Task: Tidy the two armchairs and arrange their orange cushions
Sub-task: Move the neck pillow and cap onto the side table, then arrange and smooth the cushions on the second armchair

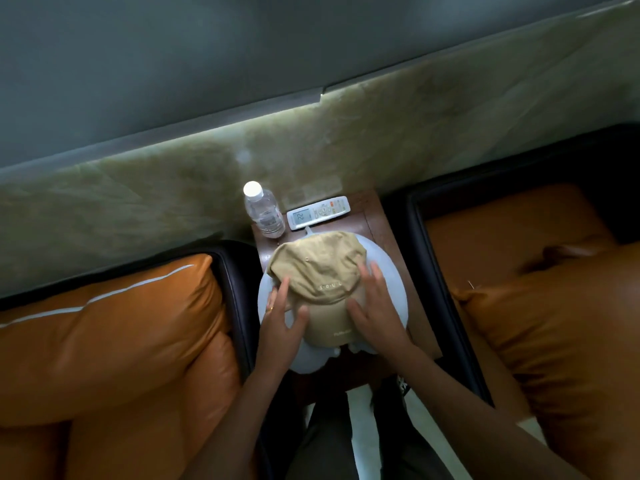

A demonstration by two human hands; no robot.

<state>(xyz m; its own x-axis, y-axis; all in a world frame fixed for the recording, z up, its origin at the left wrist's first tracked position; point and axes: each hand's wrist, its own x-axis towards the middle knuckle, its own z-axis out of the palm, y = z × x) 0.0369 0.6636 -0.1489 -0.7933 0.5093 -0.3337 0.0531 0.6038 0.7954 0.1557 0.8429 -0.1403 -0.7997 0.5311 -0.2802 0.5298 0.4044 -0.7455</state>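
A tan cap lies on a pale grey neck pillow on the small wooden side table between the two armchairs. My left hand rests with spread fingers on the cap's left edge and the pillow. My right hand lies flat on the cap's right side. The left armchair holds a plump orange cushion with white piping. On the right armchair an orange cushion lies over the orange seat.
A clear water bottle with a white cap and a white remote control stand at the back of the side table. A greenish marble wall panel runs behind the chairs. Pale floor shows below the table.
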